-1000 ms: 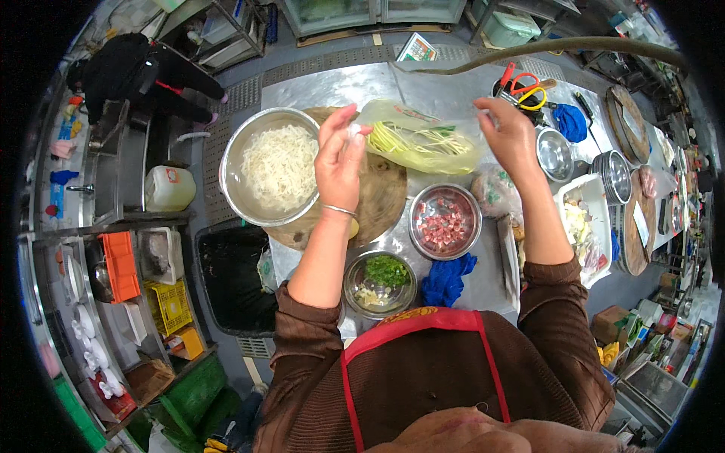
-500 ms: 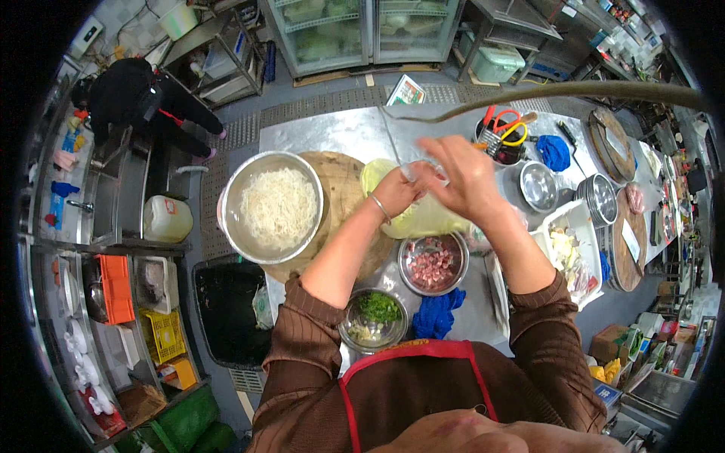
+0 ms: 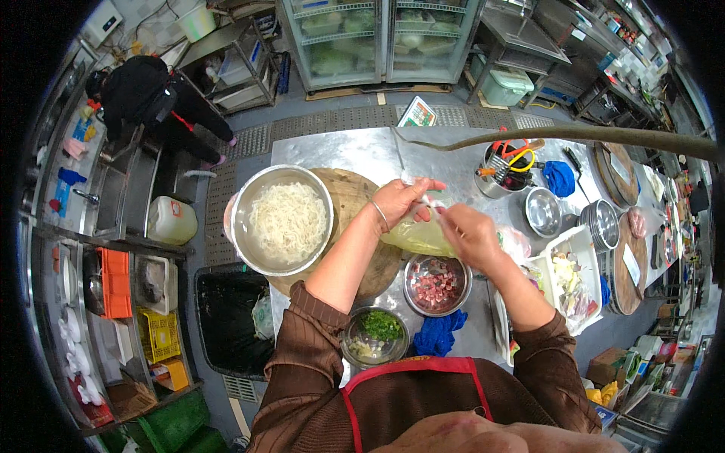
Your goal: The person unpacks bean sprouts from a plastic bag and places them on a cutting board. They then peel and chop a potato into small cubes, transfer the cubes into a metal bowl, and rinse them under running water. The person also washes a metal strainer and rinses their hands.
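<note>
Between my hands is a thin plastic bag (image 3: 424, 238) with yellow-green contents, its whitish neck gathered at the top. My left hand (image 3: 399, 205), with a bangle at the wrist, pinches one side of that neck. Fingers bent, my right hand (image 3: 471, 232) grips the other side, a little nearer to me. To the left, a steel bowl of white noodles (image 3: 287, 219) stands partly over a round wooden chopping board (image 3: 359, 195). Just below the bag sit a steel bowl of diced meat (image 3: 438, 282) and a smaller bowl holding chopped greens (image 3: 380, 326).
A blue cloth (image 3: 439, 332) lies near my body on the steel table (image 3: 325, 145). A white tray of vegetables (image 3: 581, 260), steel bowls (image 3: 543, 211) and a utensil pot (image 3: 497, 183) stand right. A black bin (image 3: 230, 321) is left; another person (image 3: 143, 102) bends at the sink.
My right hand has come down toward me and away from the left, drawing the bag's neck between them. The whole view has shifted slightly.
</note>
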Demonstrator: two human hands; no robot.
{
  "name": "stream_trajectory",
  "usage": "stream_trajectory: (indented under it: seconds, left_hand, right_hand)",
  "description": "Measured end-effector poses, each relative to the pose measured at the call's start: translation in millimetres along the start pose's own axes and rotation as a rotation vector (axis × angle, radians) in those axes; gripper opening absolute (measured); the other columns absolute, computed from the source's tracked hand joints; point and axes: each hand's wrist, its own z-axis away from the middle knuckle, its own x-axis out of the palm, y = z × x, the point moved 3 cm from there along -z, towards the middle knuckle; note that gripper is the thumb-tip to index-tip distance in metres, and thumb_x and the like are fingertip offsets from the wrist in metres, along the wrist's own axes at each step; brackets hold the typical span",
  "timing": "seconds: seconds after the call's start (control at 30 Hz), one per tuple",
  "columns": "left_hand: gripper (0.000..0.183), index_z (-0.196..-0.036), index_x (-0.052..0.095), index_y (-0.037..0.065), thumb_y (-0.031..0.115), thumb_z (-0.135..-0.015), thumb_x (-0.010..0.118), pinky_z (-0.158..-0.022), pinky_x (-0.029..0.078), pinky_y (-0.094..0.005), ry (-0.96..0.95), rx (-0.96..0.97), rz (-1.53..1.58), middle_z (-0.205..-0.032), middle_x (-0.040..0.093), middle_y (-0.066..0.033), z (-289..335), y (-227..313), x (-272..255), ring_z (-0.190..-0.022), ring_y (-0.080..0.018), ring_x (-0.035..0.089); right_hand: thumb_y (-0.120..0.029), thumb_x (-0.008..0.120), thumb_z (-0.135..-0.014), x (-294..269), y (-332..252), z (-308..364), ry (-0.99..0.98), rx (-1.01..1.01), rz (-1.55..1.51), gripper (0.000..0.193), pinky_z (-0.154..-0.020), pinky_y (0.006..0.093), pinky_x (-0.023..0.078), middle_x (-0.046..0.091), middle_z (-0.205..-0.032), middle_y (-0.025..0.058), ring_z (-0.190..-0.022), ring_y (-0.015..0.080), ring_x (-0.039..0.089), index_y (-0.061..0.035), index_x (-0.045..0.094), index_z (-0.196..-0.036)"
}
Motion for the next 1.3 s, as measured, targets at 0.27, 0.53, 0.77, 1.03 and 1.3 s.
stream_trajectory:
  seconds: [0.27,0.53,0.77,1.03,1.3]
  left_hand:
    - [0.021,-0.107,0.067,0.007,0.025,-0.1,0.059,-0.06,0.05,-0.0309,0.176,0.181,-0.776,-0.086,0.067,-0.0077,12,-11,12,-0.068,-0.0169,0.062]
    - [0.051,-0.138,0.053,0.007,0.011,-0.089,0.066,-0.104,0.045,-0.0457,0.243,1.028,-1.255,-0.143,0.05,-0.0182,38,5,41,-0.125,-0.0393,0.053]
    - [0.051,-0.146,0.047,0.01,0.029,-0.1,0.053,-0.114,0.035,-0.0474,0.145,0.921,-1.225,-0.151,0.045,-0.0168,43,5,25,-0.132,-0.0381,0.049]
    - [0.037,-0.132,0.061,0.008,0.024,-0.098,0.057,-0.112,0.037,-0.0459,0.378,0.868,-1.012,-0.142,0.056,-0.0144,35,8,4,-0.126,-0.0336,0.056]
    - [0.013,-0.083,0.064,0.007,0.016,-0.092,0.063,-0.081,0.044,-0.0424,0.701,0.723,-1.61,-0.087,0.063,-0.0073,74,-40,-63,-0.085,-0.0305,0.059]
  right_hand:
    - [-0.011,0.07,-0.086,-1,16,11,-0.098,0.089,-0.067,0.015,-0.069,0.0344,0.054,0.069,-0.091,0.012,-0.08,0.0257,0.068,-0.004,0.069,-0.099]
    - [-0.008,0.067,-0.088,43,39,-19,-0.225,0.491,-0.683,0.028,-0.084,0.0301,0.053,0.07,-0.105,0.0073,-0.097,0.015,0.064,0.0001,0.066,-0.114]
    - [-0.013,0.067,-0.089,57,28,-28,-0.217,0.588,-1.177,0.035,-0.088,0.0289,0.05,0.065,-0.112,0.0038,-0.098,0.0121,0.061,-0.0008,0.06,-0.122]
    - [-0.023,0.06,-0.097,60,42,-52,-0.025,0.448,-0.64,0.023,-0.063,0.0299,0.047,0.065,-0.071,0.0027,-0.066,0.0171,0.061,-0.0047,0.066,-0.084]
    - [-0.034,0.06,-0.093,29,149,10,0.219,0.56,0.228,0.035,-0.062,0.0426,0.048,0.064,-0.074,0.0165,-0.068,0.0334,0.064,-0.004,0.065,-0.076]
